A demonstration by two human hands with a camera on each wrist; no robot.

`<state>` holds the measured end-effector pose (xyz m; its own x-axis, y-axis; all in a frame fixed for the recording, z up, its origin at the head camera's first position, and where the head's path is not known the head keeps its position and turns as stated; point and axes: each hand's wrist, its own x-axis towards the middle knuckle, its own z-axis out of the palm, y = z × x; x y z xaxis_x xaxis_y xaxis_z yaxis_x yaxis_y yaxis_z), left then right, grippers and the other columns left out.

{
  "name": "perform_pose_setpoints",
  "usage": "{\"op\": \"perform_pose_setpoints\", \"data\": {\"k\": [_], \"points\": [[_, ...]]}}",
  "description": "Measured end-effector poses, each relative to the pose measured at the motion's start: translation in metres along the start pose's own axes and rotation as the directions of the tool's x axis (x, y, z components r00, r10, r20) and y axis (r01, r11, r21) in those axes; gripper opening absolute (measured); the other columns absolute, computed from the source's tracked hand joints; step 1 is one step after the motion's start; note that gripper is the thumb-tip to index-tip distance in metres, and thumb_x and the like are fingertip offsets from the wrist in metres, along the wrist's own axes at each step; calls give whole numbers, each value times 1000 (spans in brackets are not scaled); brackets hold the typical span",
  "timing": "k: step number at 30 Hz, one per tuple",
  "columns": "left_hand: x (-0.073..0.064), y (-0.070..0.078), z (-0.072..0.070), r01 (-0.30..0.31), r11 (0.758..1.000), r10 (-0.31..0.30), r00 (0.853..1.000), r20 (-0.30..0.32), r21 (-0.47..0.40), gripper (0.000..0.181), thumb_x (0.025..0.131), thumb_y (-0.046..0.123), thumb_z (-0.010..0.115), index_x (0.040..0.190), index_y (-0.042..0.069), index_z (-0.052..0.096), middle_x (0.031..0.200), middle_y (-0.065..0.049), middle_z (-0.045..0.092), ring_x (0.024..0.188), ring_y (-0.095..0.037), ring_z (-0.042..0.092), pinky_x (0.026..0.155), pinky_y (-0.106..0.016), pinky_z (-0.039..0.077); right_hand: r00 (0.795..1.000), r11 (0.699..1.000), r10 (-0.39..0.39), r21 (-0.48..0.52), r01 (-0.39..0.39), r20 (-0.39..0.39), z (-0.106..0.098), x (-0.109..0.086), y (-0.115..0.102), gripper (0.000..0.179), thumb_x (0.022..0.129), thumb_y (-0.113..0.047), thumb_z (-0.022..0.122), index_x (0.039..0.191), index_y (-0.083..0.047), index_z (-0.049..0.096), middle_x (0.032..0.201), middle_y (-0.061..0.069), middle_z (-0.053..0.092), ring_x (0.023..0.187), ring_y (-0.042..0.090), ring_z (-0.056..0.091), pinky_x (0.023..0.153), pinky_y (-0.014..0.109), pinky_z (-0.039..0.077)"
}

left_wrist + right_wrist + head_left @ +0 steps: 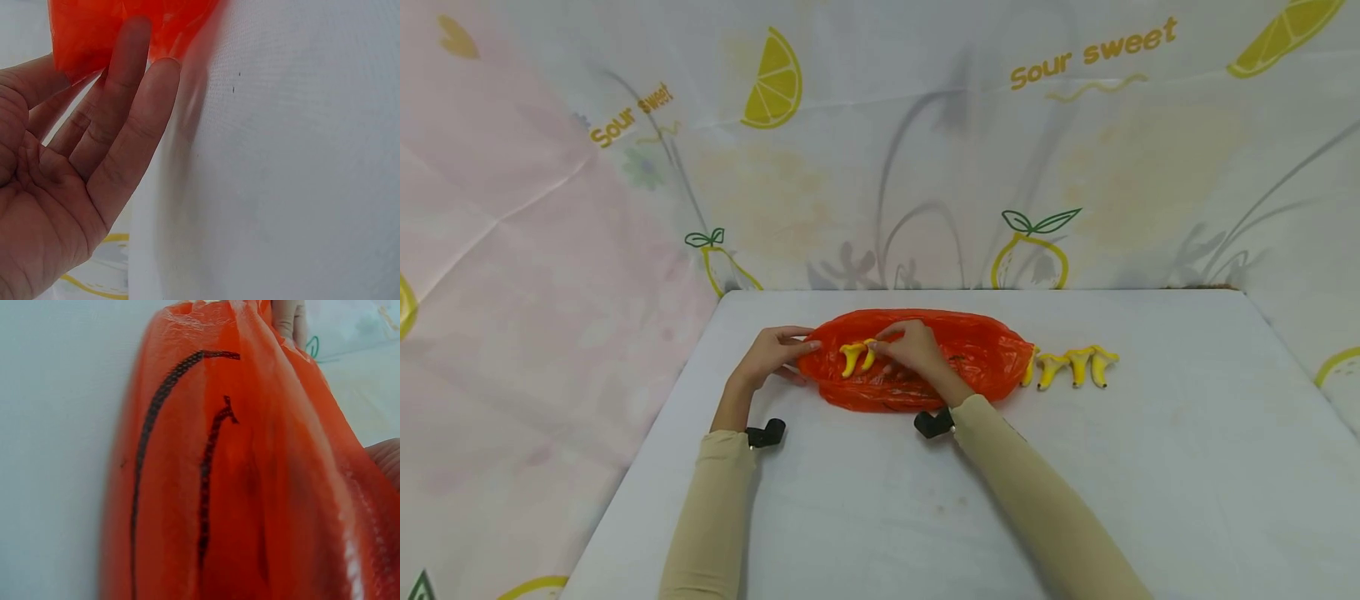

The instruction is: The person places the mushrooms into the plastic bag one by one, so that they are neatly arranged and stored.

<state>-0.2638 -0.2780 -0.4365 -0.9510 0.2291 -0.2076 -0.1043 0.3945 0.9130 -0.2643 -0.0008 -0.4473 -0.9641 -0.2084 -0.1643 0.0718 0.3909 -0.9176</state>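
Note:
A red plastic bag (985,346) lies spread on the white table, its mouth facing up. At its left end my left hand (766,354) pinches the edge between thumb and fingers; the left wrist view shows the bag's corner (84,37) there. Over the bag's middle, my right hand (913,346) pinches a small yellow chanterelle-like mushroom (869,360) with thumb and fingertips. Another such mushroom (851,358) lies just left of it, within the bag's outline. In the right wrist view the bag (181,456), printed with black lines, hides most of the right hand.
Several more yellow mushrooms (1079,365) lie in a row against and beyond the bag's right end; the leftmost is partly covered by the bag. The white table (865,500) meets a lemon-printed cloth (880,167) at the back. A black wrist camera (932,423) sits near the bag's front edge.

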Motion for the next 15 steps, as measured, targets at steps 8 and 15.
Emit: {"op": "perform_pose_setpoints", "data": {"k": [8,15], "points": [[-1,2,-1,-15,1000,15,1000,3,1,52,91,28,73,133,0,60,106,-19,71,76,-28,73,65,-44,60,1000,998,-22,-58,21,-12,-6,-4,-4,38,88,-31,77,116,-6,71,82,6,70,56,21,69,57,31,59],[1,0,-1,0,1000,0,1000,-4,-5,53,90,29,75,132,0,60,106,-19,71,75,-28,73,64,-44,60,1000,994,-7,-108,5,-19,-13,-8,-8,37,87,-32,78,115,-9,72,84,4,71,56,19,69,59,28,58]]}}
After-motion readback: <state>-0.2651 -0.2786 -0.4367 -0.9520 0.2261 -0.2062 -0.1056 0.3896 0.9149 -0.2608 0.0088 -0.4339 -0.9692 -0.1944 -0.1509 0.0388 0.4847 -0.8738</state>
